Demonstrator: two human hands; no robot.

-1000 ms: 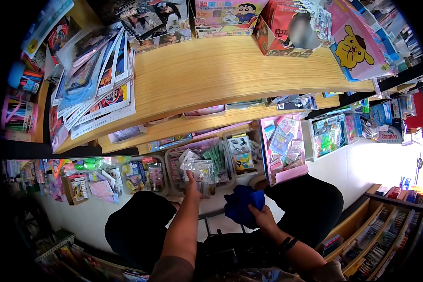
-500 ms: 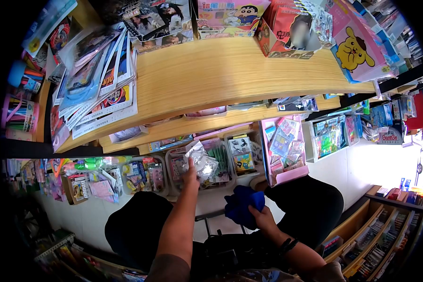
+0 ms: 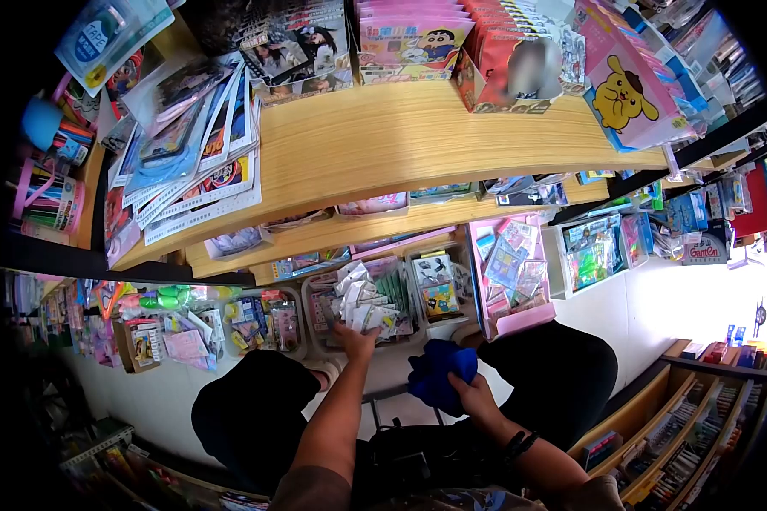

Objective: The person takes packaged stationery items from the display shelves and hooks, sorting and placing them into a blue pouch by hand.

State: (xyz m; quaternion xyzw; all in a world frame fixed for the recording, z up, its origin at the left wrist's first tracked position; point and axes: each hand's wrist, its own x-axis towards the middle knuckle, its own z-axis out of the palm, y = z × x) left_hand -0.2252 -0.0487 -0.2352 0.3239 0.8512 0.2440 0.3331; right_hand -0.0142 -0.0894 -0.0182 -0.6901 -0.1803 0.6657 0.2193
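Touching the left hand, grip unclear, packets lie ahead; right hand clutches blue cloth.

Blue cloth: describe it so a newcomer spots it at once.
Below the wooden shelf, look between the black-clad knees. There the right hand grips the blue cloth, crumpled and plain deep blue, unlike the multicoloured packets nearby.

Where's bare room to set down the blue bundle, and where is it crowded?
Widest bare patch: the wooden shelf top, between fanned sheets at left and the yellow-figure box at right, with display boxes behind. Pale floor also shows between the white tray and the wooden rack. Crowded: around the left hand, where packets pile up.
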